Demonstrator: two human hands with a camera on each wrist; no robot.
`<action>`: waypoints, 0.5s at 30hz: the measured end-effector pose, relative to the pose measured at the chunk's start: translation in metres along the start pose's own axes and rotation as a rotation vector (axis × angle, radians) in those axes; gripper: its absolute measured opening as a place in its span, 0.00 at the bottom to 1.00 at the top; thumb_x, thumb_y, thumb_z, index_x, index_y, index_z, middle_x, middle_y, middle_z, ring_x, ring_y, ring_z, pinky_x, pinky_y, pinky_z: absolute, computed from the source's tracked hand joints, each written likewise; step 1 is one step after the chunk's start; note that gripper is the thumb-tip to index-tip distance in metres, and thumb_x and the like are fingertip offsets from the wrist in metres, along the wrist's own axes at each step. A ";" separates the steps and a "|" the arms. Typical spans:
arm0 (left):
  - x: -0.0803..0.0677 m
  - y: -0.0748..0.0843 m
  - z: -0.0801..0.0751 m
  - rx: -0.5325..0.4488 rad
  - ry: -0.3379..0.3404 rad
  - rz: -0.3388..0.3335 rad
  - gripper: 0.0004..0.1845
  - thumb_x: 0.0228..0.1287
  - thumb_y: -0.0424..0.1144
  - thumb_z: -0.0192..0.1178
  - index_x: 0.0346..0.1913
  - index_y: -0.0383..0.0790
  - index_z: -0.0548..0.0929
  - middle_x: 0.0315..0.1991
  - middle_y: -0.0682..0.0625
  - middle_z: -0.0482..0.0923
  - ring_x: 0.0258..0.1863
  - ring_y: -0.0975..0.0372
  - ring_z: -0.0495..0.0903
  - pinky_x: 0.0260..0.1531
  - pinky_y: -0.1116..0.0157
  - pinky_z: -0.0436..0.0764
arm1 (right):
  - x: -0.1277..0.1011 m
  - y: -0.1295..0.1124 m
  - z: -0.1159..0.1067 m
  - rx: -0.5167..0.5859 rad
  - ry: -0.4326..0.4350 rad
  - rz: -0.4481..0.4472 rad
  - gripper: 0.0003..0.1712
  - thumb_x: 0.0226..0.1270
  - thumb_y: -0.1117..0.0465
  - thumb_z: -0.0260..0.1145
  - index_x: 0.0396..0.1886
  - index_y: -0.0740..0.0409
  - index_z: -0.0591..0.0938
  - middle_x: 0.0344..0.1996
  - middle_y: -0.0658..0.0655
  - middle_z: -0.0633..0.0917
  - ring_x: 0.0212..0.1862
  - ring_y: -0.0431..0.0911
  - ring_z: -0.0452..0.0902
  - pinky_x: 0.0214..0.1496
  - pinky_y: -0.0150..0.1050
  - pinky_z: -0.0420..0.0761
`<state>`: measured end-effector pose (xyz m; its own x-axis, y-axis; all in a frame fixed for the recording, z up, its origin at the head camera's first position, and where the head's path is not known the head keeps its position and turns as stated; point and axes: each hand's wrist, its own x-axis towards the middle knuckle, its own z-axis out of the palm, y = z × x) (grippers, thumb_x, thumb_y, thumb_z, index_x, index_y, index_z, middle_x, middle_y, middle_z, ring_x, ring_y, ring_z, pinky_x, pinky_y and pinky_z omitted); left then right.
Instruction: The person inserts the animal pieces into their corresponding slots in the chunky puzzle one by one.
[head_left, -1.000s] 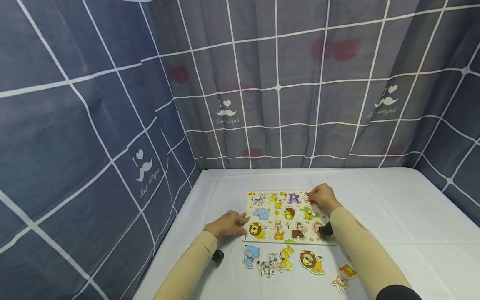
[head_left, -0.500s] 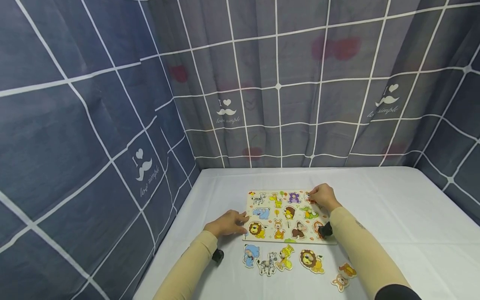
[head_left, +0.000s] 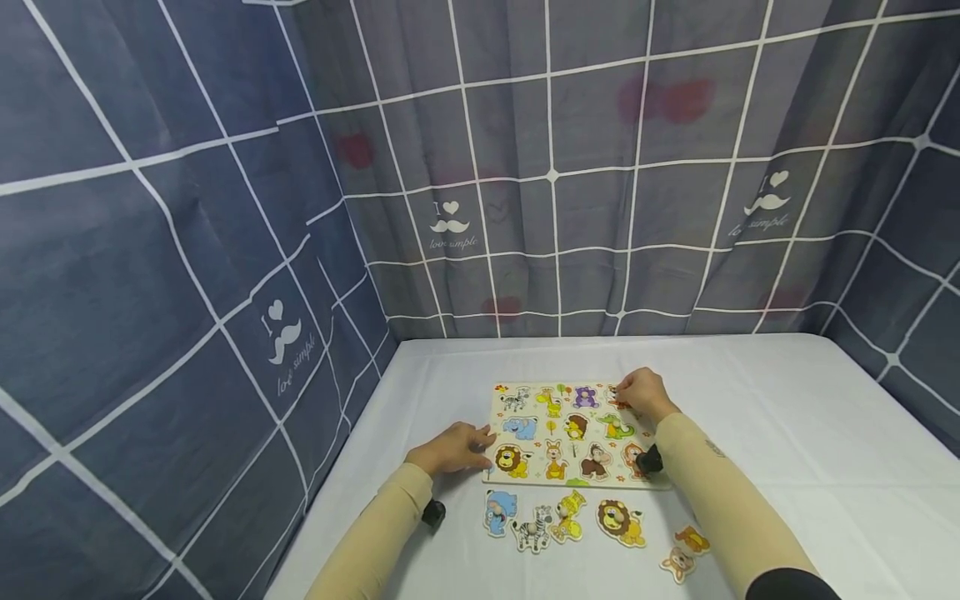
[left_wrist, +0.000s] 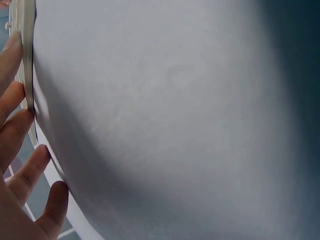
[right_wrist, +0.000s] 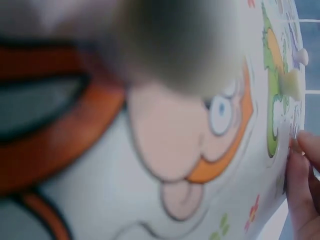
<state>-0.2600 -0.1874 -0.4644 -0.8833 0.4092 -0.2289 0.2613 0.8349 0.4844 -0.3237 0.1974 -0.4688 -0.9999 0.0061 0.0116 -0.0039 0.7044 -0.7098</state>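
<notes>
Even light; wrist views blurred, shadowed.

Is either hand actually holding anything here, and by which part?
The right hand grips a puzzle piece at the board's far right corner; where exactly is hidden. The left hand only touches the board's edge.

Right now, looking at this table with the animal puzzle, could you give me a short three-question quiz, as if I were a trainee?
1. True or false: the left hand rests at the left edge of the puzzle board.
2. Which corner of the board does the right hand touch? A) near left B) far right C) near right
3. Fill in: the loose lion piece lies on the white tablecloth, ______ the board, on the person's side.

Key
1. True: the fingers lie against the board's edge.
2. B: the far right corner. What the fingers pinch there is hidden.
3. Outside, next to the loose zebra piece and the loose giraffe piece.
</notes>
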 end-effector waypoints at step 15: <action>-0.002 0.001 -0.003 -0.035 -0.013 0.028 0.32 0.59 0.46 0.71 0.66 0.42 0.76 0.75 0.50 0.64 0.74 0.47 0.64 0.74 0.48 0.63 | -0.004 -0.004 -0.006 -0.080 -0.010 0.059 0.08 0.54 0.65 0.74 0.21 0.65 0.85 0.19 0.55 0.83 0.24 0.45 0.75 0.26 0.33 0.74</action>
<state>-0.2592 -0.1887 -0.4606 -0.8707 0.4373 -0.2252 0.2722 0.8097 0.5198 -0.3192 0.1985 -0.4621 -0.9985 0.0428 -0.0356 0.0556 0.7572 -0.6508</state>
